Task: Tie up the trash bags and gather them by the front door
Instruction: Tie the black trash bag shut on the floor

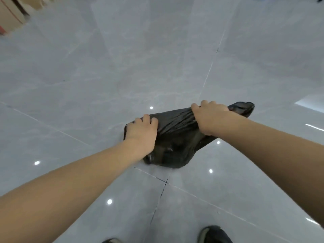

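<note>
Grey tiled floor (pixel 87 106) under black trash bag (pixel 177 146), left hand (pixel 142 132) and right hand (pixel 210 118) both fisted on its gathered top.

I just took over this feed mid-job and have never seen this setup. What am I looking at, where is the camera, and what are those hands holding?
There is no machine here: a person works with bare hands. The single picture comes from a wide-angle camera on the person's head, looking down. Below is a glossy grey tiled floor, with the person's shoes at the bottom edge. Both hands grip one black trash bag. The left hand clutches one side of its top; the right hand grips the gathered plastic on the other side, with a loose end sticking out beyond it. No knot is visible yet.
</note>
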### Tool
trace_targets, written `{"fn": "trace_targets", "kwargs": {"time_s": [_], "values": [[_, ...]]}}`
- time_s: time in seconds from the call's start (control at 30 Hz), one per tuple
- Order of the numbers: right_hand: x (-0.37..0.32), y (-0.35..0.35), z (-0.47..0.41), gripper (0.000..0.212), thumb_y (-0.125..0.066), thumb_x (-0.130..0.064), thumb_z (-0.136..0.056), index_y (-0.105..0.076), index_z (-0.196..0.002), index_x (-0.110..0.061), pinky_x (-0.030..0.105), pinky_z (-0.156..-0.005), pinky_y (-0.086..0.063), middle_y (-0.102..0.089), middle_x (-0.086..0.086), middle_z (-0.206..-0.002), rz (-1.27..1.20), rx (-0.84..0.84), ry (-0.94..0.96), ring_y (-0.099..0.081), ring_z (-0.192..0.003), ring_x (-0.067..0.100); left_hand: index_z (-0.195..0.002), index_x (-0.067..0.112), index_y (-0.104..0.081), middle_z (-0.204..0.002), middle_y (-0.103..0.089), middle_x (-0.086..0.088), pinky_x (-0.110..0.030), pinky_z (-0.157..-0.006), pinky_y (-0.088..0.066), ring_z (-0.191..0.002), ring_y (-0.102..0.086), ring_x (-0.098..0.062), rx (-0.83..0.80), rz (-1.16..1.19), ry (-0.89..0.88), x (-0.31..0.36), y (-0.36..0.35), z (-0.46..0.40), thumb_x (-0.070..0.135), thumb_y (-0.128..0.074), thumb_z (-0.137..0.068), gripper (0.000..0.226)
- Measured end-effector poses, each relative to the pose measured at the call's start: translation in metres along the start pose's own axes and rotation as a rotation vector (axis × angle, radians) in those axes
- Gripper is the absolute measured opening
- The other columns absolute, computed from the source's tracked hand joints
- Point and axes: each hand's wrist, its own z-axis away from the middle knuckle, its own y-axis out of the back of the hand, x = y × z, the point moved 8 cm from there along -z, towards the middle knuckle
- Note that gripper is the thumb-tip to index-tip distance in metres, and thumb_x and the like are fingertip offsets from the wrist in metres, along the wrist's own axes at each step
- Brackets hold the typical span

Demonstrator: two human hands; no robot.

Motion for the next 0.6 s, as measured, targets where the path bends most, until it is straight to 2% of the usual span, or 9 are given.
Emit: {"fn": "trace_targets", "kwargs": {"time_s": [0.1, 0.17, 0.23, 0.3, 0.4, 0.47, 0.5, 0.53, 0.6], "values": [[0.011, -0.001, -0.005, 0.058, -0.055, -0.028, -0.090, -0.031, -0.142, -0.022, 0.047, -0.088, -0.047, -0.046, 0.010, -0.125, -0.097, -0.037, 0.039, -0.049, -0.112, 0.034, -0.110, 0.010, -0.050, -0.087, -0.053, -0.007, -0.035, -0.063, -0.038, -0.079, -0.053, -0.029, 0.067, 0.221, 0.042, -0.026, 0.027, -0.008, 0.015, -0.051, -0.087, 0.024], [0.014, 0.006, -0.008, 0.060, -0.050, -0.034, -0.092, -0.026, -0.147, -0.027, 0.050, -0.097, -0.044, -0.044, 0.010, -0.135, -0.197, -0.065, 0.078, -0.048, -0.119, 0.037, -0.096, 0.012, -0.054, -0.079, -0.051, -0.004, -0.034, -0.060, -0.037, -0.070, -0.049, -0.026, 0.170, 0.256, 0.067, -0.044, 0.052, -0.011, 0.011, -0.048, -0.086, 0.012], [0.014, 0.020, -0.010, 0.048, -0.042, -0.025, -0.094, -0.037, -0.142, -0.027, 0.049, -0.099, -0.043, -0.047, 0.010, -0.133, -0.263, -0.040, 0.108, -0.050, -0.118, 0.036, -0.097, 0.012, -0.056, -0.080, -0.047, -0.003, -0.034, -0.058, -0.035, -0.071, -0.047, -0.026, 0.278, 0.157, 0.068, -0.050, 0.076, -0.009, 0.006, -0.046, -0.085, 0.016], [0.017, 0.042, -0.011, 0.036, -0.039, -0.015, -0.092, -0.054, -0.123, -0.023, 0.044, -0.091, -0.047, -0.056, 0.010, -0.120, -0.242, 0.068, 0.097, -0.056, -0.107, 0.035, -0.105, 0.012, -0.054, -0.090, -0.047, -0.006, -0.035, -0.059, -0.032, -0.081, -0.048, -0.028, 0.334, -0.036, 0.046, -0.042, 0.092, -0.005, 0.004, -0.045, -0.085, 0.023], [0.028, 0.072, -0.006, 0.026, -0.041, -0.006, -0.090, -0.057, -0.110, -0.014, 0.037, -0.075, -0.042, -0.057, 0.012, -0.110, -0.120, 0.202, 0.022, -0.057, -0.100, 0.037, -0.107, 0.009, -0.050, -0.106, -0.050, -0.011, -0.036, -0.062, -0.030, -0.094, -0.049, -0.031, 0.454, -0.278, 0.010, -0.031, 0.109, 0.001, 0.004, -0.044, -0.082, 0.026], [0.040, 0.083, -0.002, 0.019, -0.044, -0.004, -0.090, -0.055, -0.104, -0.011, 0.036, -0.071, -0.037, -0.054, 0.010, -0.100, -0.048, 0.225, -0.048, -0.058, -0.097, 0.035, -0.103, 0.009, -0.050, -0.104, -0.049, -0.011, -0.036, -0.060, -0.030, -0.091, -0.049, -0.032, 0.500, -0.256, 0.008, -0.033, 0.117, 0.000, 0.004, -0.045, -0.082, 0.022], [0.047, 0.084, -0.002, 0.012, -0.046, -0.004, -0.088, -0.053, -0.097, -0.010, 0.035, -0.070, -0.037, -0.051, 0.007, -0.093, -0.011, 0.201, -0.091, -0.059, -0.092, 0.032, -0.103, 0.010, -0.051, -0.101, -0.048, -0.010, -0.036, -0.059, -0.031, -0.089, -0.050, -0.032, 0.455, -0.178, 0.023, -0.040, 0.115, -0.006, 0.006, -0.046, -0.084, 0.020], [0.053, 0.081, -0.001, 0.007, -0.048, -0.004, -0.087, -0.050, -0.089, -0.010, 0.034, -0.069, -0.037, -0.049, 0.003, -0.085, 0.026, 0.151, -0.133, -0.058, -0.082, 0.028, -0.103, 0.012, -0.051, -0.097, -0.048, -0.008, -0.036, -0.059, -0.033, -0.086, -0.050, -0.031, 0.340, -0.089, 0.061, -0.050, 0.107, -0.013, 0.008, -0.048, -0.085, 0.019], [0.063, 0.069, -0.001, 0.010, -0.049, -0.007, -0.086, -0.050, -0.078, -0.012, 0.030, -0.066, -0.037, -0.049, 0.000, -0.077, 0.098, 0.018, -0.202, -0.049, -0.066, 0.019, -0.104, 0.015, -0.054, -0.085, -0.048, -0.002, -0.035, -0.062, -0.038, -0.079, -0.051, -0.026, -0.004, -0.043, 0.158, -0.067, 0.082, -0.018, 0.013, -0.051, -0.085, 0.019]]}}
